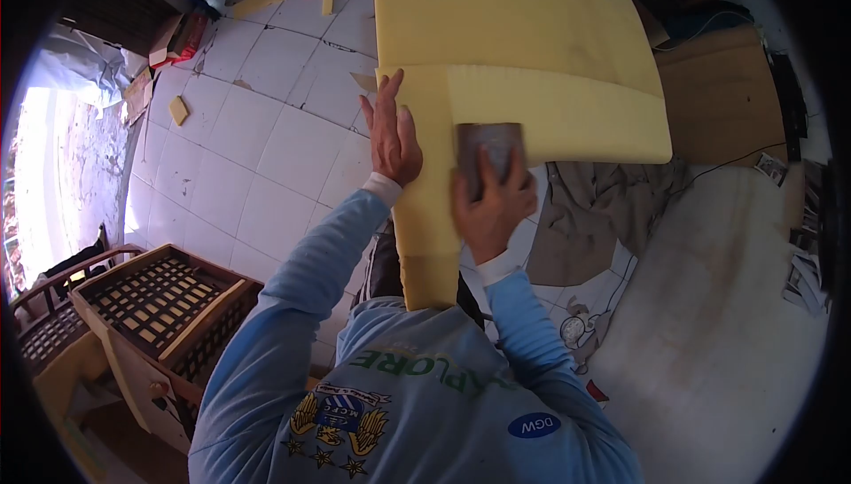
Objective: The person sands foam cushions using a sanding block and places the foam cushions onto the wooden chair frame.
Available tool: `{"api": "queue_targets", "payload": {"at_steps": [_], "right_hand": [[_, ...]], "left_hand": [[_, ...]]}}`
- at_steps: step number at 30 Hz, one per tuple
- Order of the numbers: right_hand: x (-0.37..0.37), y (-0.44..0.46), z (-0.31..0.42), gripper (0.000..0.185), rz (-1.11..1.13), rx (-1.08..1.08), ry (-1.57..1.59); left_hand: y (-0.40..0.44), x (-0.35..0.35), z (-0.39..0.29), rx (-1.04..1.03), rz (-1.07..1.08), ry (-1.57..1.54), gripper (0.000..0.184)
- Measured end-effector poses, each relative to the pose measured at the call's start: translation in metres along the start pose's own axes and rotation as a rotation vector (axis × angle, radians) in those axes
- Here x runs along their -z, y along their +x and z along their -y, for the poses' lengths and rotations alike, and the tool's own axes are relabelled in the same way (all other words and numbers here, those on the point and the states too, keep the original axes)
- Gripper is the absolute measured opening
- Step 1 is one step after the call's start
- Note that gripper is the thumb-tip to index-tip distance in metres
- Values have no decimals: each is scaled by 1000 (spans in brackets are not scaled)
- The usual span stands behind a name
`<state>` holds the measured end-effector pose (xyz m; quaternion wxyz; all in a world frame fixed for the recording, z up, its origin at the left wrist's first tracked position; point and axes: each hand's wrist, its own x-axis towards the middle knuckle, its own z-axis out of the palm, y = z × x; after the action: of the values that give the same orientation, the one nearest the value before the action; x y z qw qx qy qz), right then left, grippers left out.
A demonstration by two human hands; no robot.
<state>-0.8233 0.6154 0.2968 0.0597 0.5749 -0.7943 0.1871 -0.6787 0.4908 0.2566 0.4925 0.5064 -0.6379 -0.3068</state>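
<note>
A long yellow foam strip (pixel 427 222) runs from my lap away toward a broad yellow foam sheet (pixel 510 14). A flap-like foam layer (pixel 567 112) with a straight left edge extends off to the right. My left hand (pixel 393 143) rests along the strip's left side, its fingers stretched out and holding nothing. In my right hand (pixel 490 218) is a dark grey-brown rectangular block (pixel 474 140), gripped with the fingers over its face. The block is at the strip's right edge, overlapping the lower left corner of the flap; its underside is hidden. Slight blur covers the right hand.
Crumpled brown cloth (pixel 581 209) lies on the tiled floor (pixel 266 147) beneath the foam. Wooden furniture with a woven lattice (pixel 164 293) stands at lower left. A pale board (pixel 700 307) and a cardboard sheet (pixel 727 98) are at right. A small foam scrap (pixel 179 111) lies left.
</note>
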Motion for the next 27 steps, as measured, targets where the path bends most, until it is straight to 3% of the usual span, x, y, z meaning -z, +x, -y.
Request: {"api": "queue_targets", "payload": {"at_steps": [2,5,6,8,12,16,19,23,27], "right_hand": [[12,-3,10,56,89,186,113],[-17,29,-57,58,-151,-37,243],[-17,30,-56,57,-163,-152,103],[-16,14,-17,54,-98,-122,-21],[11,-2,2,54,51,191,1],[-16,51,-27,59,-86,6,134],[-8,16,10,56,-13,50,-49],[10,29,7,57,72,279,40],[-24,44,3,57,-31,17,-11]], "left_hand": [[2,-4,-4,103,-61,197,54],[11,-8,9,160,-150,-25,56],[12,-5,14,208,-120,-46,56],[15,-4,21,293,-49,-96,57],[10,-2,29,202,-50,-107,56],[9,0,37,137,6,-57,56],[12,4,44,47,44,-7,56],[15,7,40,7,60,58,58],[14,11,39,45,95,25,58]]}}
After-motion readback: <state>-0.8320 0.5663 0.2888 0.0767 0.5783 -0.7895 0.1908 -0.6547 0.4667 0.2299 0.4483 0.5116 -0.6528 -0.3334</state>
